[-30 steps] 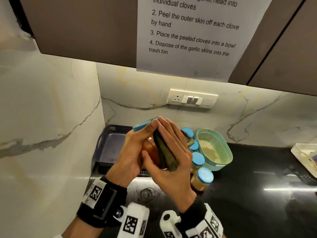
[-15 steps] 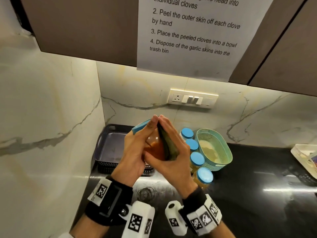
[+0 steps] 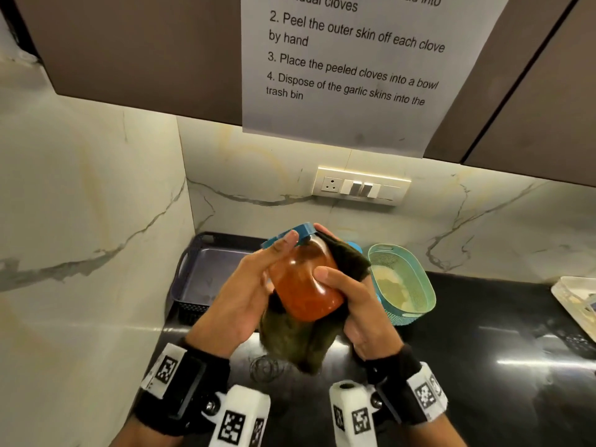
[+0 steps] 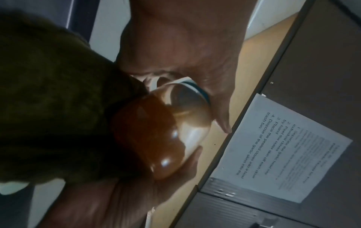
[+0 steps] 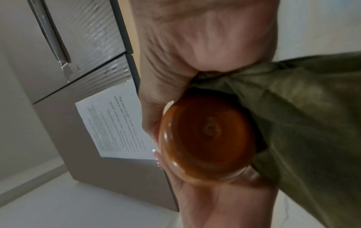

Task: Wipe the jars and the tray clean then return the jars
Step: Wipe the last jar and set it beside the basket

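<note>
A clear jar [image 3: 303,285] of orange-brown contents with a blue lid [image 3: 290,235] is held tilted above the counter, lid up and away from me. My left hand [image 3: 254,285] grips it from the left, thumb on the lid's edge. My right hand [image 3: 361,304] holds a dark green cloth [image 3: 300,346] against the jar's right side and bottom, thumb on the glass. The right wrist view shows the jar's base [image 5: 209,135] beside the cloth [image 5: 302,115]. Behind my left hand, the dark tray [image 3: 206,272] stands in the counter's corner. The other jars are mostly hidden behind my hands.
A teal basket [image 3: 403,285] stands right of my hands on the black counter [image 3: 483,366]. A white tray [image 3: 574,298] lies at the right edge. A marble wall [image 3: 80,253] closes the left side, cabinets hang overhead, and a wire coil [image 3: 264,369] lies below the cloth.
The cloth has slid from the jar's front round to its right side and bottom, so the glass now faces me. My right hand dropped lower on the jar; the left kept its grip.
</note>
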The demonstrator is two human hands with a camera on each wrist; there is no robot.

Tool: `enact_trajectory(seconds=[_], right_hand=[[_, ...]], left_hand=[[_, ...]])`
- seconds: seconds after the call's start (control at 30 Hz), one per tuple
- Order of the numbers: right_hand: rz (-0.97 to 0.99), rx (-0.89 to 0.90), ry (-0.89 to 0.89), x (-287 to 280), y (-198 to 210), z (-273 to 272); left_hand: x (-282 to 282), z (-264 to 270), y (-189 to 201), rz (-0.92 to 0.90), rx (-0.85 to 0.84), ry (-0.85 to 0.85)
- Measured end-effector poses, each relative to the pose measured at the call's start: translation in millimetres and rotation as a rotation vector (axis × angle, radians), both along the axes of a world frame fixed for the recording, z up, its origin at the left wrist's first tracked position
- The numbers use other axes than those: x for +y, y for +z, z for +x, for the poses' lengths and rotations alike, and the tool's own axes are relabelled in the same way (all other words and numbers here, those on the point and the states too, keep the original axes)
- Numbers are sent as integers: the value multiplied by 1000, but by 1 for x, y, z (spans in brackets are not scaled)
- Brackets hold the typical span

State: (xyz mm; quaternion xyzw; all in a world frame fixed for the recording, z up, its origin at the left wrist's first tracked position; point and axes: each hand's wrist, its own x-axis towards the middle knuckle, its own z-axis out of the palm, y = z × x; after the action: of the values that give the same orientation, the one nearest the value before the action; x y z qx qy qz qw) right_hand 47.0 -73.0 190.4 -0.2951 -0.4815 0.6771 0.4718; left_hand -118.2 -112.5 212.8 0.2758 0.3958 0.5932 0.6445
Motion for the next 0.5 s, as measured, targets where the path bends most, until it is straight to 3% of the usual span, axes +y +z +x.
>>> enact_trajectory(seconds=[0.07, 0.17, 0.33, 0.5], right_hand=[[17, -19, 53, 2, 5, 0], [143, -79, -63, -9, 13, -4], [487, -178, -234, -17, 15, -3], [950, -423, -347, -14, 4, -1]], left_hand=[[4, 6, 1, -27, -35, -13], [7, 13, 6, 8, -44, 24], [15, 25, 13, 114, 28, 84], [22, 35, 7, 102, -113, 90]])
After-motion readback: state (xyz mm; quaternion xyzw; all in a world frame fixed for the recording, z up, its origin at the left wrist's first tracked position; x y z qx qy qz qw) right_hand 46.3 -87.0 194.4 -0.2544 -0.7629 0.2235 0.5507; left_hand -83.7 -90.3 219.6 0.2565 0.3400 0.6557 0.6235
